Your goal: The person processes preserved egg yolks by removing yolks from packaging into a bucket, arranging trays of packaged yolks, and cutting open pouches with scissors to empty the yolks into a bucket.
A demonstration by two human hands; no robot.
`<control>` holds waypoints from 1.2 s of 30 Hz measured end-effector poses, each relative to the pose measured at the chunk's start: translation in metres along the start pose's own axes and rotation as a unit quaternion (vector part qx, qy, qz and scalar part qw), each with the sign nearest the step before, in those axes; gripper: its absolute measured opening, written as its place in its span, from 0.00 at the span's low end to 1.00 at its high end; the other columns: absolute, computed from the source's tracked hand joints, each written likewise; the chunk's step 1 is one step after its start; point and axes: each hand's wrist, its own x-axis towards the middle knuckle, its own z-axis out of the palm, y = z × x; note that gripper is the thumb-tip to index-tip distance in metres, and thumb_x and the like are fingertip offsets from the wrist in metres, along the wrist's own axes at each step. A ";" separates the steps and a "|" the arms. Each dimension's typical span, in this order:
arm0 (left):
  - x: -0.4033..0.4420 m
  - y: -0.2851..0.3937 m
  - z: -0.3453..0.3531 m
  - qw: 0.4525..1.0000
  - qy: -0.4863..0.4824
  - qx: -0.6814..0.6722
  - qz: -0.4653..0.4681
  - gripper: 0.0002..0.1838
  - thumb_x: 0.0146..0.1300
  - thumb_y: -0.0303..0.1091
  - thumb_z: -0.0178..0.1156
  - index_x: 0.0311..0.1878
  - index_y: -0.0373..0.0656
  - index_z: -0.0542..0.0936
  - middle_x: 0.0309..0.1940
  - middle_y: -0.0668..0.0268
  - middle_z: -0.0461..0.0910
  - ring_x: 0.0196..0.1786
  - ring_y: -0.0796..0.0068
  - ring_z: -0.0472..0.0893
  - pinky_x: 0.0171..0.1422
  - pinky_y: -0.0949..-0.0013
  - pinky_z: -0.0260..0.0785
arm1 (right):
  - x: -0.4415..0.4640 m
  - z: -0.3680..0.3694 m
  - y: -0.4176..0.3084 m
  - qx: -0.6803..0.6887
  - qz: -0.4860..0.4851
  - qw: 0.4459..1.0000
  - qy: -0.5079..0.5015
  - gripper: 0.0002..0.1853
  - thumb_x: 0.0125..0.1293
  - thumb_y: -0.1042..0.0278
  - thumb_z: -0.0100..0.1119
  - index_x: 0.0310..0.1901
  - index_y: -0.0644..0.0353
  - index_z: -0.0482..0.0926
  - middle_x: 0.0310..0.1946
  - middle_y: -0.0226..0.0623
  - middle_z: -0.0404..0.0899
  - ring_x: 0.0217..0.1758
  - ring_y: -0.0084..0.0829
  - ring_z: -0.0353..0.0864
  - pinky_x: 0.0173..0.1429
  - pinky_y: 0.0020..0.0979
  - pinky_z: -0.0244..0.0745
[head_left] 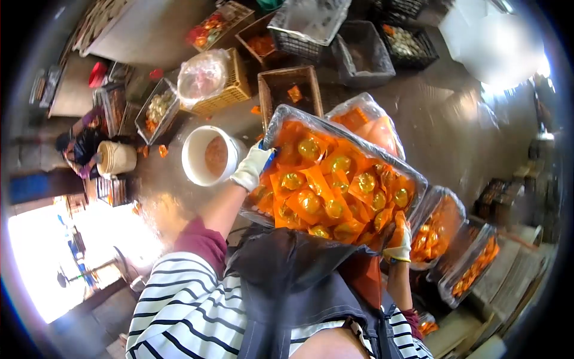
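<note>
A dull, wet-looking floor [442,113] spreads under a crowded workroom, with patches of glare toward the right and a very bright opening [36,257] at the lower left. Near that opening a person [75,146] in dark clothing is beside a cream bucket [122,158]. Loose orange packets [163,151] lie on the floor near a grey crate [142,119] of pale and orange pieces. A yellow crate [239,78] bears a clear plastic bag [203,75], and next to it a brown crate [262,90] has an orange packet inside. Farther off are a plastic-lined crate [299,45], a dark grey tub [368,76] and a black crate [418,61] of pale pieces, possibly vegetables, though the view is too small to be sure. Two lined crates [441,190] with orange packets stand to the right, and a clear-lined container [385,116] shows just past the far edge of the held crate. A white bucket [194,149] stands close beside the left hand [252,166]. In front of the dark apron [287,257], the plastic-lined held crate [353,137] is full of orange packets with round yellow centres; the gloved hands are apart, the left gripping its left side and the right hand [399,239] clasping its near right corner
</note>
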 end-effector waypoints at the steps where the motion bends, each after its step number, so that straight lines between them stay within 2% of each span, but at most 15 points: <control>1: -0.004 -0.005 -0.001 1.000 0.009 0.001 0.012 0.15 0.58 0.32 0.58 0.48 0.39 0.76 0.31 0.63 0.79 0.31 0.78 0.73 0.36 0.70 0.68 | 0.017 -0.006 0.003 0.000 0.001 1.000 -0.018 0.15 0.68 0.56 0.47 0.23 0.47 0.65 0.09 0.22 0.61 0.08 0.20 0.57 0.11 0.24 0.52; 5: -0.027 0.014 0.000 0.995 0.051 0.088 0.014 0.20 0.58 0.31 0.56 0.55 0.41 0.73 0.42 0.61 0.80 0.43 0.75 0.75 0.49 0.69 0.68 | 0.047 0.012 -0.008 -0.079 -0.031 0.992 -0.091 0.12 0.66 0.60 0.48 0.24 0.50 0.66 0.10 0.23 0.61 0.09 0.21 0.58 0.13 0.24 0.52; 7: -0.009 -0.018 -0.005 0.989 0.038 0.124 0.067 0.21 0.58 0.29 0.57 0.56 0.43 0.73 0.45 0.64 0.79 0.43 0.76 0.74 0.50 0.70 0.67 | 0.068 0.006 -0.012 -0.127 -0.070 0.971 -0.188 0.10 0.66 0.57 0.46 0.36 0.53 0.72 0.20 0.26 0.69 0.17 0.23 0.67 0.19 0.24 0.60; 8: -0.008 -0.019 -0.002 0.995 0.025 -0.026 -0.095 0.21 0.58 0.31 0.58 0.56 0.43 0.73 0.41 0.66 0.79 0.39 0.77 0.73 0.46 0.70 0.68 | 0.055 0.027 -0.019 -0.176 -0.113 0.965 -0.160 0.09 0.65 0.58 0.49 0.31 0.52 0.71 0.14 0.24 0.64 0.12 0.20 0.62 0.15 0.23 0.54; 11: 0.004 -0.019 -0.001 0.999 0.031 0.007 -0.044 0.20 0.59 0.31 0.59 0.56 0.42 0.74 0.39 0.71 0.76 0.38 0.82 0.72 0.41 0.77 0.67 | 0.047 0.048 -0.033 -0.256 -0.148 0.947 -0.128 0.09 0.64 0.60 0.52 0.29 0.52 0.71 0.13 0.22 0.64 0.13 0.18 0.61 0.16 0.22 0.53; 14: 0.006 0.003 0.012 0.994 0.030 0.022 -0.100 0.17 0.59 0.32 0.59 0.52 0.42 0.75 0.37 0.71 0.77 0.33 0.82 0.74 0.36 0.76 0.68 | 0.050 0.018 -0.046 -0.476 -0.314 0.809 -0.145 0.09 0.65 0.61 0.49 0.38 0.57 0.74 0.27 0.28 0.73 0.28 0.21 0.72 0.30 0.23 0.66; 15: 0.012 -0.018 0.014 0.996 0.017 -0.046 -0.075 0.17 0.59 0.32 0.60 0.51 0.42 0.76 0.35 0.71 0.77 0.31 0.82 0.74 0.34 0.76 0.68 | 0.039 0.018 -0.053 -0.671 -0.458 0.570 -0.122 0.11 0.67 0.62 0.47 0.42 0.59 0.75 0.35 0.32 0.77 0.36 0.23 0.76 0.36 0.24 0.69; 16: 0.022 -0.026 0.015 0.994 0.008 -0.082 -0.068 0.16 0.59 0.32 0.60 0.51 0.41 0.76 0.34 0.71 0.78 0.30 0.81 0.74 0.33 0.76 0.68 | 0.043 0.031 -0.051 -0.466 -0.272 0.826 -0.164 0.08 0.67 0.63 0.48 0.36 0.57 0.74 0.28 0.29 0.75 0.30 0.21 0.74 0.32 0.22 0.67; 17: 0.032 -0.033 0.015 0.991 -0.001 -0.118 -0.062 0.16 0.58 0.31 0.60 0.50 0.41 0.76 0.33 0.71 0.78 0.29 0.81 0.74 0.31 0.75 0.67 | 0.047 0.044 -0.049 -0.146 -0.117 0.977 -0.102 0.09 0.67 0.64 0.50 0.29 0.54 0.74 0.21 0.26 0.72 0.24 0.19 0.72 0.27 0.21 0.65; 21: 0.070 -0.040 0.016 0.986 0.032 -0.134 -0.091 0.10 0.59 0.41 0.57 0.39 0.46 0.77 0.19 0.76 0.69 0.20 0.81 0.64 0.23 0.73 0.56 | 0.098 0.064 -0.055 -0.144 -0.163 0.972 -0.090 0.11 0.66 0.63 0.52 0.24 0.49 0.72 0.10 0.21 0.64 0.09 0.19 0.61 0.13 0.22 0.56; 28: 0.099 -0.154 -0.006 0.946 0.066 -0.229 -0.220 0.27 0.63 0.60 0.43 0.53 0.50 0.74 0.34 0.65 0.75 0.32 0.72 0.72 0.33 0.61 0.66 | 0.212 0.075 0.028 -0.045 0.055 0.924 -0.377 0.14 0.63 0.57 0.55 0.49 0.50 0.73 0.22 0.25 0.72 0.24 0.19 0.70 0.21 0.27 0.65; 29: 0.101 -0.168 -0.020 0.948 0.116 -0.166 -0.245 0.28 0.63 0.58 0.44 0.53 0.46 0.74 0.37 0.63 0.78 0.38 0.71 0.75 0.41 0.62 0.67 | 0.245 0.081 0.061 -0.270 -0.207 0.880 -0.332 0.14 0.64 0.59 0.52 0.51 0.46 0.71 0.22 0.24 0.70 0.20 0.20 0.67 0.19 0.26 0.61; 31: 0.149 -0.121 -0.030 0.972 0.071 -0.088 -0.204 0.22 0.63 0.54 0.48 0.48 0.47 0.76 0.38 0.67 0.79 0.38 0.75 0.76 0.37 0.70 0.66 | 0.254 0.192 0.044 -0.345 -0.313 0.871 -0.155 0.17 0.64 0.65 0.50 0.56 0.42 0.68 0.25 0.23 0.70 0.19 0.20 0.65 0.17 0.25 0.59; 32: 0.125 -0.078 -0.020 0.964 0.050 -0.177 -0.190 0.19 0.63 0.53 0.49 0.46 0.50 0.77 0.37 0.70 0.79 0.34 0.78 0.75 0.30 0.73 0.64 | 0.195 0.243 0.043 -0.204 -0.197 0.958 -0.038 0.20 0.63 0.68 0.52 0.57 0.42 0.68 0.30 0.24 0.72 0.21 0.19 0.65 0.18 0.25 0.60; 36: 0.112 -0.123 -0.055 0.978 0.106 -0.099 -0.150 0.18 0.67 0.44 0.48 0.53 0.45 0.75 0.41 0.70 0.78 0.42 0.80 0.74 0.44 0.75 0.66 | 0.203 0.260 0.043 -0.239 -0.167 0.949 -0.123 0.26 0.64 0.70 0.50 0.63 0.43 0.59 0.42 0.32 0.75 0.38 0.28 0.74 0.37 0.30 0.71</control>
